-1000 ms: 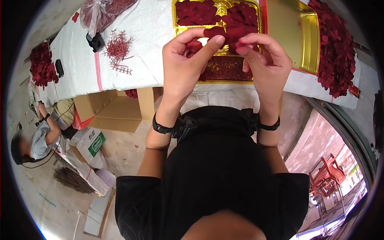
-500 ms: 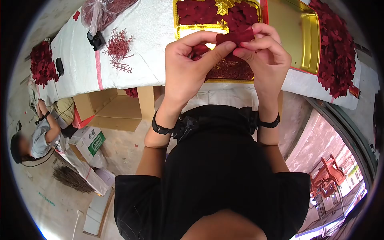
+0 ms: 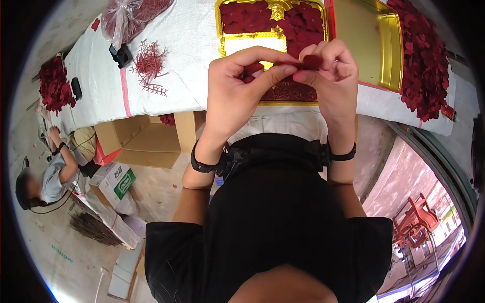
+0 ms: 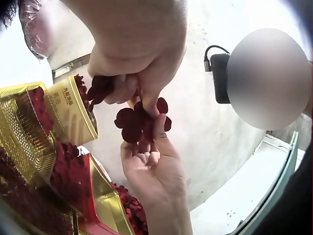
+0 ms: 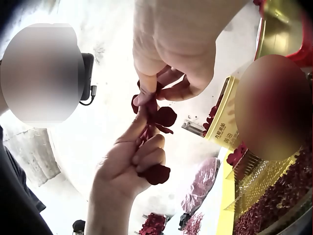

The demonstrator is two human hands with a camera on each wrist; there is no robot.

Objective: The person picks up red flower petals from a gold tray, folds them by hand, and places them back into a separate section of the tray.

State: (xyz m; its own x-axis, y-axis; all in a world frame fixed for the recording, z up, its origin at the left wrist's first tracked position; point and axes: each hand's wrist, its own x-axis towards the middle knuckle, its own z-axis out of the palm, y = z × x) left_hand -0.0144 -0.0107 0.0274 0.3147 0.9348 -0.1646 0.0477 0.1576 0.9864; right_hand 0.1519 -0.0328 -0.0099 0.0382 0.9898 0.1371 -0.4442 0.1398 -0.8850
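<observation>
Both hands meet over the near side of a gold compartment tray [image 3: 221,46]. Between their fingertips is a dark red artificial flower [image 4: 131,123] with rounded petals, seen spread in the left wrist view. My left hand [image 3: 233,91] pinches one side of it between thumb and forefinger. More dark red petal pieces [image 5: 155,175] are tucked in the curled fingers of that hand. My right hand [image 3: 331,83] pinches the flower from the other side with thumb and fingers. Petal pieces [image 3: 247,19] fill the tray's back compartments, and fine red pieces [image 3: 290,92] lie in the front one.
A red-edged gold box [image 3: 356,45] adjoins the tray, with a petal heap [image 3: 424,60] beyond it. Left on the white-covered table lie thin branching red pieces [image 3: 149,63], a black device [image 3: 120,55] and a plastic bag [image 3: 121,22]. Another person [image 3: 53,174] sits at far left.
The flower has turned from broad side up to a narrower, folded look in the head view. The fingertips have drawn closer, and the left hand has shifted slightly nearer the body.
</observation>
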